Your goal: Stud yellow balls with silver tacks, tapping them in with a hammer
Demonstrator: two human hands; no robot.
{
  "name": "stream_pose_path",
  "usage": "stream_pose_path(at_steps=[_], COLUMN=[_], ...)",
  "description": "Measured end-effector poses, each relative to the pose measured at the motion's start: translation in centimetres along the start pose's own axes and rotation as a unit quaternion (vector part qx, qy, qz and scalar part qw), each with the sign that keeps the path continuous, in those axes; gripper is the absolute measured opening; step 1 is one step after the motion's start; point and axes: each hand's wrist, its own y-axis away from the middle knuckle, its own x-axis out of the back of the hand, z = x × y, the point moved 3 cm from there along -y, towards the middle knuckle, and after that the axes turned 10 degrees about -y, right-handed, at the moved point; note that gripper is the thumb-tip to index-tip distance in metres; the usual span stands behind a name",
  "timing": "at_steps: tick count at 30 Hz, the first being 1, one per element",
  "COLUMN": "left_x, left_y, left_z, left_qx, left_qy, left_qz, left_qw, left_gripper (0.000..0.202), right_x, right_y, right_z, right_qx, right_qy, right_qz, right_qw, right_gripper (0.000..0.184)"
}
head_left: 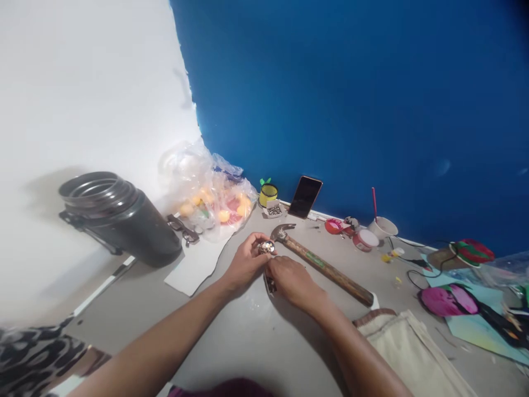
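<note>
My left hand (247, 259) is closed around a small round object (266, 247) with a dark rim and a shiny, speckled face of silvery and gold bits. My right hand (292, 280) is close against it on the right, fingers curled down and pinched; whatever is in them is hidden. Under the right fingers a small dark-edged container (270, 284) shows in part, its contents too small to name. Just beyond both hands lies a claw hammer (326, 267) with a worn wooden handle.
A dark flask (124, 220) stands open at left, near folded glasses (184, 229) and a plastic bag (215, 204). Behind are a small box of metal bits (274, 210) and a leaning phone (305, 197). Cloth (413, 347) and craft supplies lie right. A person's patterned sleeve (37, 353) shows lower left.
</note>
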Motion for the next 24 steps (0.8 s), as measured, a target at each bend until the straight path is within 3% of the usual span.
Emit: stream_pose_path(at_steps=[6, 10, 13, 15, 17, 20, 22, 24], left_x=[0.4, 0.4, 0.4, 0.5, 0.7, 1.0, 1.1, 1.0], left_y=[-0.2, 0.1, 0.3, 0.4, 0.3, 0.0, -0.2, -0.2], left_z=[0.5, 1.0, 1.2, 1.3, 1.3, 1.1, 1.0, 1.0], left_qx=[-0.005, -0.023, -0.047, -0.057, -0.053, -0.051, -0.053, -0.056], left_qy=[-0.022, -0.045, -0.061, -0.069, -0.082, -0.106, -0.118, -0.124], left_qz=[0.017, 0.024, 0.025, 0.03, 0.039, 0.049, 0.052, 0.051], left_qw=[1.0, 0.998, 0.997, 0.996, 0.994, 0.992, 0.99, 0.989], left_gripper=[0.043, 0.04, 0.038, 0.038, 0.037, 0.035, 0.036, 0.037], right_x=[0.4, 1.8, 2.3, 2.2, 1.9, 1.1, 0.9, 1.2], right_y=[0.0, -0.2, -0.5, -0.6, -0.5, -0.5, -0.5, -0.5], right_z=[1.7, 2.4, 2.7, 2.7, 2.6, 2.6, 2.8, 3.0], right_qx=[0.054, 0.028, 0.018, 0.034, 0.048, 0.06, 0.065, 0.073], right_qy=[-0.154, -0.331, -0.399, -0.354, -0.233, -0.051, -0.018, -0.054], right_qz=[0.034, 0.107, 0.169, 0.214, 0.253, 0.251, 0.242, 0.25], right_qw=[0.986, 0.937, 0.901, 0.91, 0.938, 0.965, 0.968, 0.964], right_gripper=[0.017, 0.02, 0.017, 0.017, 0.017, 0.017, 0.019, 0.019])
